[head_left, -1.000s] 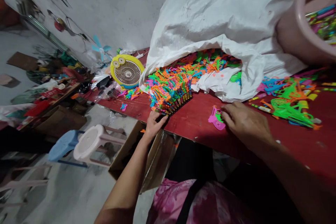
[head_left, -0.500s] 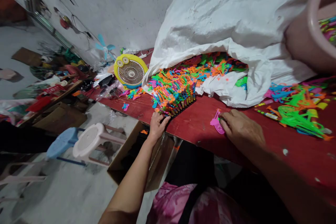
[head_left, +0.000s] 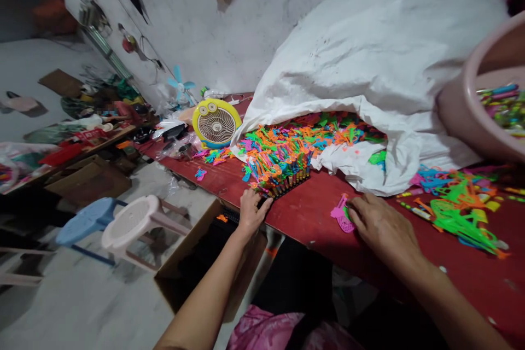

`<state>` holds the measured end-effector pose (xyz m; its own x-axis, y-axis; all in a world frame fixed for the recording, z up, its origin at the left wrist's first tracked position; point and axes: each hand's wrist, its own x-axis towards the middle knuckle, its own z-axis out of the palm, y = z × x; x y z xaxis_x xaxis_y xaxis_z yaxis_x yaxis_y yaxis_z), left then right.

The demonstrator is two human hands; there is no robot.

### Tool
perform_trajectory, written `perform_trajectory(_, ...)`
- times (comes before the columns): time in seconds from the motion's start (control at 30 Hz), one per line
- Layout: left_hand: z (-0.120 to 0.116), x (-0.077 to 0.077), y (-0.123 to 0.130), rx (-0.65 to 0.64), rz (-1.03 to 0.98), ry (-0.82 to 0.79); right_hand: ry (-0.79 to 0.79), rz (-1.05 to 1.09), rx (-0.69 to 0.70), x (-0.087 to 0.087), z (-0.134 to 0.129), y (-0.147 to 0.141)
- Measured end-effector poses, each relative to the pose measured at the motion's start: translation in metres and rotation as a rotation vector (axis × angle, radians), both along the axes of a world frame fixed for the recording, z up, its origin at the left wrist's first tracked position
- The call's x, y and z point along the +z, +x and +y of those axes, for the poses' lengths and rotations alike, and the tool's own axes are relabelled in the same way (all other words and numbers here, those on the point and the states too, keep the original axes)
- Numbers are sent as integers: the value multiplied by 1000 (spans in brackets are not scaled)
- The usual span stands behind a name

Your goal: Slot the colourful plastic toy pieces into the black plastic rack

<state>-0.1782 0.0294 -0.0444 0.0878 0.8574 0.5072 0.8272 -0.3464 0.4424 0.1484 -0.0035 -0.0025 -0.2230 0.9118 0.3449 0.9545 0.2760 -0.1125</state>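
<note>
My left hand [head_left: 251, 213] grips the near left end of a black rack [head_left: 287, 187], its thumb and fingers at the rack's corner. Small colourful plastic toy pieces [head_left: 274, 161] stand packed in rows on it, orange, pink, green and blue. Further right, my right hand [head_left: 381, 224] is closed over the red table, fingertips on a flat pink plastic piece [head_left: 342, 216] with a perforated, rounded end. A bit of green shows under those fingertips; its shape is mostly hidden.
A big white sack [head_left: 348, 49] spills more toy pieces behind the rack. At right stand a pink bucket [head_left: 463, 104] and a pile of green and orange pieces [head_left: 459, 208]. A yellow fan [head_left: 217, 123], stools [head_left: 131, 224] and an open carton [head_left: 184, 251] are left.
The view has shifted, so the table sits lower and more of the bucket shows. Both hands keep nearly the same places by the rack and the pink piece.
</note>
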Motion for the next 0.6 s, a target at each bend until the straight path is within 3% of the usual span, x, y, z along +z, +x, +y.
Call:
perform_trajectory(0.1,-6,-2,9,64,-2,-15,94,62,37,6,-1,-3)
perform_trajectory(0.2,-15,-2,20,101,-5,-22,130,254,141,9,0,-16)
perform_trajectory(0.47,-37,1,41,20,-134,-17,-58,686,259,25,16,-69)
perform_trajectory(0.6,-53,3,48,40,-280,-86,-35,723,258,20,26,-78)
